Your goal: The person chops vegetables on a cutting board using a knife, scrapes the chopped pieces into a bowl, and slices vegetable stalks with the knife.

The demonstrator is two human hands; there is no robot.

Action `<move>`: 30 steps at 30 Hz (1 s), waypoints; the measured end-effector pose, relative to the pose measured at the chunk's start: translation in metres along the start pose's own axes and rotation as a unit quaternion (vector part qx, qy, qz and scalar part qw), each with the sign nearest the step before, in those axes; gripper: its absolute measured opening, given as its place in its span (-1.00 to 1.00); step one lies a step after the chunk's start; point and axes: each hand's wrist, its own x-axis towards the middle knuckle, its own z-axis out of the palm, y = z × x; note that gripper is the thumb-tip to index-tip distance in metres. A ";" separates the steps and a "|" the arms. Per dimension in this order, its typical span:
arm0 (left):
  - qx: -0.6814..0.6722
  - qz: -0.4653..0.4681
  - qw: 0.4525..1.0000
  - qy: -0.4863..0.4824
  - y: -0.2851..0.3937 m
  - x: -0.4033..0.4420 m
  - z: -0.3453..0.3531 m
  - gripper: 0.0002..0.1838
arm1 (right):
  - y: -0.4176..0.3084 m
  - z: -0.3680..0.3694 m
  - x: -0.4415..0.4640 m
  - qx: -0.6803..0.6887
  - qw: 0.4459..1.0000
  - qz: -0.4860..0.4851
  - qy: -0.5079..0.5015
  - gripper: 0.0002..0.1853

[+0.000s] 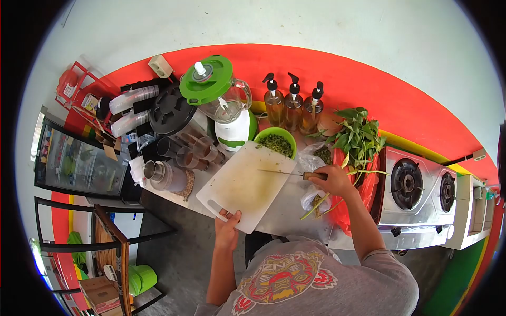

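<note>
White, the cutting board (240, 184) slants across the head view, and our left hand (226, 234) grips its near edge by the handle slot, fingers closed with the thumb on top. Our right hand (331, 181) has its fingers wrapped tightly round the wooden handle of a knife (311, 176), whose blade reaches left from them over the board; whether it touches, we cannot tell. Beyond both sets of fingers, just past the board's far edge, sits a green bowl (294, 149) of chopped greens (275, 142). Right of our right fingers we have a red plastic bag (371, 192) with leafy stems (358, 137) above it, then a stove (419, 205). Farther out from them stand three pump bottles (293, 110); beyond our left fingers, a blender (230, 129) and clear cups (187, 157) share the metal table (295, 213).
</note>
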 end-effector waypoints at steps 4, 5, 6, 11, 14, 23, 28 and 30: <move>0.034 -0.021 0.999 0.002 -0.006 0.004 -0.005 -0.48 | 0.010 0.015 0.036 -0.072 0.996 -0.009 0.053 -0.65; 0.033 -0.023 0.999 0.001 -0.005 0.004 -0.003 -0.48 | 0.009 0.020 0.039 -0.074 0.996 -0.020 0.051 -0.65; 0.030 -0.016 0.999 0.005 -0.004 0.003 0.000 -0.48 | 0.000 0.023 0.039 -0.069 0.996 0.003 0.057 -0.65; 0.066 0.020 0.998 0.006 0.014 -0.007 0.017 -0.47 | -0.058 0.043 0.011 0.091 0.994 -0.018 0.056 -0.69; 0.080 0.012 0.997 -0.003 0.015 -0.007 0.015 -0.46 | -0.065 0.059 0.000 0.040 0.994 -0.061 0.083 -0.70; 0.106 0.017 0.994 -0.006 0.019 -0.013 0.019 -0.50 | -0.038 0.060 0.020 -0.019 0.990 0.063 0.123 -0.69; 0.120 0.016 0.993 -0.011 0.023 -0.014 0.017 -0.52 | -0.066 0.062 0.000 0.058 0.994 0.001 0.091 -0.73; 0.135 0.013 0.991 -0.012 0.026 -0.016 0.013 -0.52 | -0.066 0.071 -0.002 0.060 0.994 -0.022 0.090 -0.74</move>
